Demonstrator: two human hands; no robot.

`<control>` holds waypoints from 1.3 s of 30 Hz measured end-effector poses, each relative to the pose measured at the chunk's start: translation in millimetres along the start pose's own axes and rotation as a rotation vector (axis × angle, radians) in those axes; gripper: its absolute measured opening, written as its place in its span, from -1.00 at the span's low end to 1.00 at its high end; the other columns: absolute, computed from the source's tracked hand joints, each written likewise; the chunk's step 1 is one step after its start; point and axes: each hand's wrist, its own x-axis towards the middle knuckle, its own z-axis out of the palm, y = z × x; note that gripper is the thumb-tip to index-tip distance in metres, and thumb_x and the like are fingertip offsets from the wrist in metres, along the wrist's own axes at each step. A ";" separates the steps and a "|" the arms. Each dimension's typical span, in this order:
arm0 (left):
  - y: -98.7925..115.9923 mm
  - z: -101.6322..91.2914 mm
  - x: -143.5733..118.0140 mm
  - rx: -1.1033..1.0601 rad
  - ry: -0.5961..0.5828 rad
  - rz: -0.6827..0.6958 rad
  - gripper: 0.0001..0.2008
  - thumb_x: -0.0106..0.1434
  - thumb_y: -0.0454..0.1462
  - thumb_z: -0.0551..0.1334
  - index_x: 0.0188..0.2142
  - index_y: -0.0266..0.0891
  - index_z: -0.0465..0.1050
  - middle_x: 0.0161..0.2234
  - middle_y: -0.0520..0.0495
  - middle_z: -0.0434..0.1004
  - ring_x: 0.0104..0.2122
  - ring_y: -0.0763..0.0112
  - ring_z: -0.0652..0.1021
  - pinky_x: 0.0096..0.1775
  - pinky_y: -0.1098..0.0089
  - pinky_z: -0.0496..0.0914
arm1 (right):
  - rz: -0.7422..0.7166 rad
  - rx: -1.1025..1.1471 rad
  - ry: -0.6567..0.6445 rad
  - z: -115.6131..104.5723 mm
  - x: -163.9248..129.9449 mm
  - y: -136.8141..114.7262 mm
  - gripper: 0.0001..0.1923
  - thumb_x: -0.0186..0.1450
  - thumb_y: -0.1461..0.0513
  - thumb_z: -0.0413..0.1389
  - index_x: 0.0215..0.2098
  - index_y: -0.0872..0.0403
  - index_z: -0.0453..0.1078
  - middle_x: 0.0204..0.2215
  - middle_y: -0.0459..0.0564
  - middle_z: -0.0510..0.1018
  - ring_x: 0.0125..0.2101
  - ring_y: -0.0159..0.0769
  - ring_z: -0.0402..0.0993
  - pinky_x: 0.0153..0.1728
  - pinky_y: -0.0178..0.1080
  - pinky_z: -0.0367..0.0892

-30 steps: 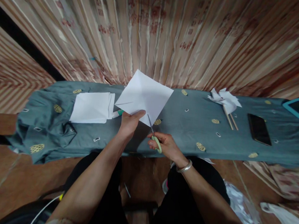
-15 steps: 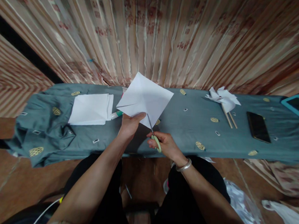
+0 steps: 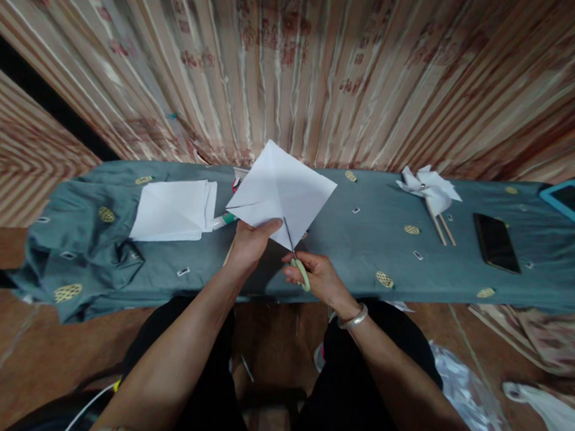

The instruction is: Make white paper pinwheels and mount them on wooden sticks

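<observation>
I see the right hand (image 3: pixel 318 276) gripping the scissors (image 3: pixel 298 259), blades pointing up and away into the sheet's (image 3: pixel 282 192) lower edge. Left hand (image 3: pixel 250 242) pinches that sheet, held corner-up above the table (image 3: pixel 358 261).

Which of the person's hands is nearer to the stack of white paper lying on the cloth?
The left. The left hand holds the creased sheet just right of the paper stack. The right hand, gripping the scissors, is farther right of it.

paper stack (image 3: pixel 173 210) left, phone (image 3: pixel 496 242) right, on table (image 3: pixel 353 260)
</observation>
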 end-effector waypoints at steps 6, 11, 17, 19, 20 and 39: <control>-4.0 -1.3 -0.4 0.009 -0.035 0.004 -0.65 -0.18 -0.27 0.45 -0.34 -0.28 0.53 -0.29 -0.11 0.63 -0.28 0.22 0.60 -0.15 0.26 0.46 | 0.006 0.041 0.015 0.6 0.3 -0.6 -0.48 -0.03 -0.08 0.36 -0.27 0.12 0.53 -0.59 -0.14 0.52 -0.58 -0.44 0.37 -0.52 -0.34 0.25; -6.1 -0.7 -1.5 0.021 -0.021 0.003 -0.63 -0.21 -0.25 0.47 -0.34 -0.26 0.52 -0.29 -0.10 0.63 -0.22 0.15 0.60 -0.10 0.20 0.46 | 0.007 0.039 0.021 -0.1 0.2 -2.7 -0.49 -0.03 -0.07 0.36 -0.29 0.12 0.52 -0.60 -0.15 0.51 -0.58 -0.44 0.35 -0.50 -0.33 0.26; -4.3 -0.4 -2.5 -0.001 -0.027 -0.007 -0.62 -0.21 -0.26 0.46 -0.33 -0.26 0.52 -0.31 -0.09 0.63 -0.24 0.18 0.60 -0.11 0.21 0.46 | 0.014 0.039 0.035 1.1 -0.1 -3.7 -0.48 -0.03 -0.08 0.35 -0.30 0.13 0.50 -0.61 -0.15 0.50 -0.58 -0.43 0.36 -0.50 -0.32 0.27; -4.1 -0.3 -2.8 -0.004 -0.034 -0.002 -0.61 -0.21 -0.26 0.46 -0.32 -0.26 0.51 -0.31 -0.08 0.62 -0.25 0.19 0.60 -0.12 0.22 0.46 | 0.019 0.050 0.044 1.5 0.3 -3.2 -0.46 -0.05 -0.09 0.36 -0.29 0.13 0.50 -0.62 -0.15 0.50 -0.59 -0.44 0.35 -0.50 -0.32 0.27; -4.1 0.0 -3.1 0.001 -0.038 0.000 -0.60 -0.21 -0.26 0.46 -0.31 -0.26 0.51 -0.31 -0.08 0.62 -0.26 0.20 0.60 -0.12 0.22 0.46 | 0.019 0.054 0.048 1.6 0.5 -2.6 -0.45 -0.06 -0.09 0.36 -0.28 0.13 0.50 -0.62 -0.15 0.50 -0.59 -0.44 0.35 -0.51 -0.33 0.27; -4.1 4.5 -7.2 0.003 -0.042 0.018 -0.61 -0.22 -0.27 0.45 -0.32 -0.29 0.52 -0.32 -0.08 0.61 -0.31 0.23 0.58 -0.18 0.24 0.47 | -0.022 0.029 0.063 -0.5 2.6 2.1 -0.52 -0.02 -0.10 0.34 -0.41 0.12 0.51 -0.61 -0.13 0.49 -0.58 -0.43 0.35 -0.52 -0.33 0.24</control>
